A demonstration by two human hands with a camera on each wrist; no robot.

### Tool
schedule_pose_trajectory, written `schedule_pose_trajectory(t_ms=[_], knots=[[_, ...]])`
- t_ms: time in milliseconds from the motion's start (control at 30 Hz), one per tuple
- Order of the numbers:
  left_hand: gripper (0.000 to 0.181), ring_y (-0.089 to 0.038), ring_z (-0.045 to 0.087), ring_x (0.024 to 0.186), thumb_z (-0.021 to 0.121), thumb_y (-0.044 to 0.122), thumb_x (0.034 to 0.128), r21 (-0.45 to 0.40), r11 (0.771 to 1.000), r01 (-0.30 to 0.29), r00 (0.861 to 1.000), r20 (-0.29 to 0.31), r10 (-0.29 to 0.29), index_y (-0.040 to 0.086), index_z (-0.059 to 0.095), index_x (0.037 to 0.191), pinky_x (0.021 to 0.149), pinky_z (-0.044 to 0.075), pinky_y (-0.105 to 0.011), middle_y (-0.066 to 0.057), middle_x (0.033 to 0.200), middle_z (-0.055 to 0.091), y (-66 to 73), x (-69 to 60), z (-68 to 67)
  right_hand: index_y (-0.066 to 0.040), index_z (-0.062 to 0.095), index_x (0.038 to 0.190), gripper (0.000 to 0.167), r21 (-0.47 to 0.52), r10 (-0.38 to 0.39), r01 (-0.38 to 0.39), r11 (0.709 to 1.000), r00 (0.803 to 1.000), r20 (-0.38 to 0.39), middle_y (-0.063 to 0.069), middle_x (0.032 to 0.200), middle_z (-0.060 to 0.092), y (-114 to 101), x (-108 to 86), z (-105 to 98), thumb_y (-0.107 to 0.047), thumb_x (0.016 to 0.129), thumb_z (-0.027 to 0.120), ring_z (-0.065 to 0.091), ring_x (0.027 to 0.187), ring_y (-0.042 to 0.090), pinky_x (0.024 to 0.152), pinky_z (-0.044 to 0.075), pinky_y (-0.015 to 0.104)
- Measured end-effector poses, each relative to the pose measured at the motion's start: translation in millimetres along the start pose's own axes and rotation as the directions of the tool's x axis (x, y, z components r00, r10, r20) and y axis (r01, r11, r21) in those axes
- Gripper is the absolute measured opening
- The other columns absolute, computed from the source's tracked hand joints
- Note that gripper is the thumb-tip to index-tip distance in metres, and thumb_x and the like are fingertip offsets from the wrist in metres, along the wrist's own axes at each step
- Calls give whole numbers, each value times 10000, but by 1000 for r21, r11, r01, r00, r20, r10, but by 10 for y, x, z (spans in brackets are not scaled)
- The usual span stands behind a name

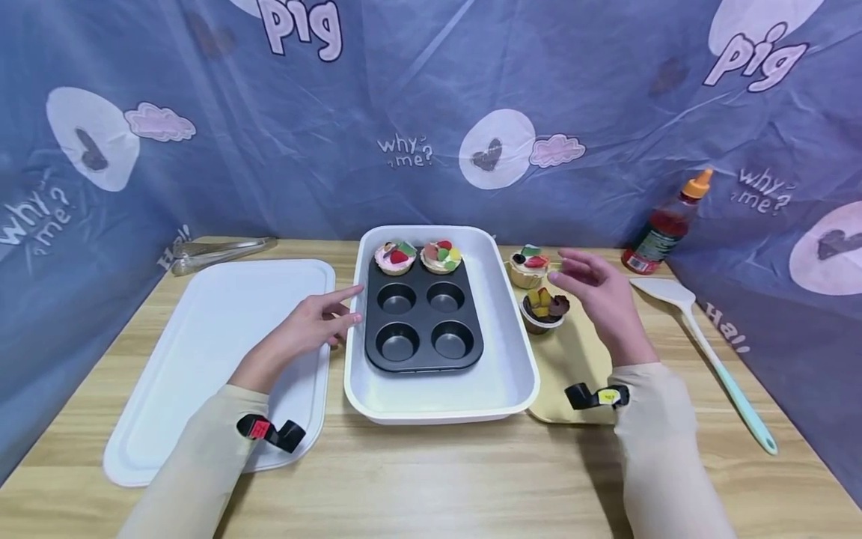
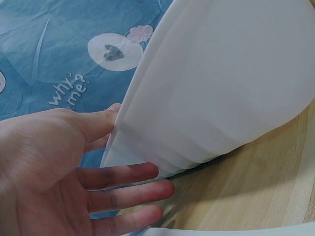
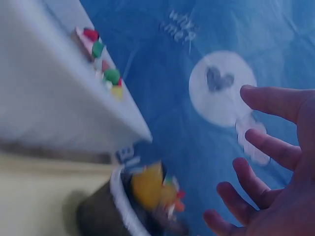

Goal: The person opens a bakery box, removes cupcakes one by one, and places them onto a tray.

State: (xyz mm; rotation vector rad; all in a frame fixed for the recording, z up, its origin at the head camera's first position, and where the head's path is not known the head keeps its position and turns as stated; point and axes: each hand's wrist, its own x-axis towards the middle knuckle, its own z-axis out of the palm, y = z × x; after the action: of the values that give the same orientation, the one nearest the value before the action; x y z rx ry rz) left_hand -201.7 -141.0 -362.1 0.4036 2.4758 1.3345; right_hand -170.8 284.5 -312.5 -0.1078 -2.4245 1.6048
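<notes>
A white deep tray (image 1: 501, 374) holds a black muffin pan (image 1: 424, 364); two fruit-topped tarts, one pink (image 1: 395, 258) and one cream (image 1: 441, 257), sit in its back cups. My left hand (image 1: 306, 327) touches the tray's left rim with its fingers extended; in the left wrist view the hand (image 2: 54, 172) has its thumb at the tray edge (image 2: 142, 73). My right hand (image 1: 601, 296), fingers spread and holding nothing, is just right of a fruit-topped cupcake (image 1: 527, 269) and a dark cupcake (image 1: 542, 313). The right wrist view shows the hand (image 3: 275, 167) beyond the dark cupcake (image 3: 106, 206).
A flat white tray (image 1: 222, 359) lies at left, with metal tongs (image 1: 218, 253) behind it. The cupcakes stand on a yellow board (image 1: 572, 374). A red sauce bottle (image 1: 660, 232) and a white and mint spatula (image 1: 714, 359) are at right.
</notes>
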Motion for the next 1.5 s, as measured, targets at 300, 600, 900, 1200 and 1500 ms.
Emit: schedule_pose_trajectory(t_ms=[300, 600, 900, 1200, 1500], knots=[[597, -184, 657, 775, 636, 226, 1009, -5, 1000, 2, 1000, -2, -2, 143, 409, 1554, 686, 578, -298, -224, 1147, 639, -8, 7, -12, -84, 614, 1358, 498, 61, -40, 35, 998, 997, 71, 12, 1193, 646, -449, 175, 341, -294, 927, 748, 644, 997, 66, 839, 539, 159], [600, -193, 670, 773, 642, 224, 1005, -8, 1000, -1, 1000, -1, 1, 143, 411, 1553, 690, 577, -302, -218, 1138, 646, -12, 12, -5, -73, 616, 1356, 476, 106, 2, -9, 994, 998, 66, 122, 1278, 616, -607, 425, 808, -243, 930, 745, 629, 1022, 143, 979, 552, 327], [596, -198, 671, 753, 640, 215, 1007, -23, 999, -22, 1000, 1, 22, 127, 413, 1550, 677, 578, -324, -221, 1116, 665, -23, 4, -25, -127, 641, 1320, 441, 87, 11, -21, 996, 993, 119, 121, 1330, 639, -626, 619, 1223, -286, 923, 752, 607, 1191, 245, 1028, 525, 394], [594, -203, 671, 755, 644, 220, 1005, -30, 999, -12, 1000, 5, 12, 137, 419, 1548, 678, 573, -330, -206, 1112, 664, 0, 29, 6, -98, 627, 1342, 472, 117, 11, -25, 993, 993, 122, 169, 1388, 608, -562, 696, 1434, -252, 915, 757, 572, 1272, 281, 1082, 491, 432], [593, -216, 676, 766, 647, 230, 1003, -29, 1000, 2, 1000, -1, -2, 159, 424, 1548, 687, 574, -334, -201, 1113, 663, -28, 25, -12, -54, 606, 1364, 520, 82, 36, -42, 996, 996, 81, 182, 1425, 578, -474, 826, 1584, -236, 905, 768, 548, 1310, 291, 1098, 476, 423]])
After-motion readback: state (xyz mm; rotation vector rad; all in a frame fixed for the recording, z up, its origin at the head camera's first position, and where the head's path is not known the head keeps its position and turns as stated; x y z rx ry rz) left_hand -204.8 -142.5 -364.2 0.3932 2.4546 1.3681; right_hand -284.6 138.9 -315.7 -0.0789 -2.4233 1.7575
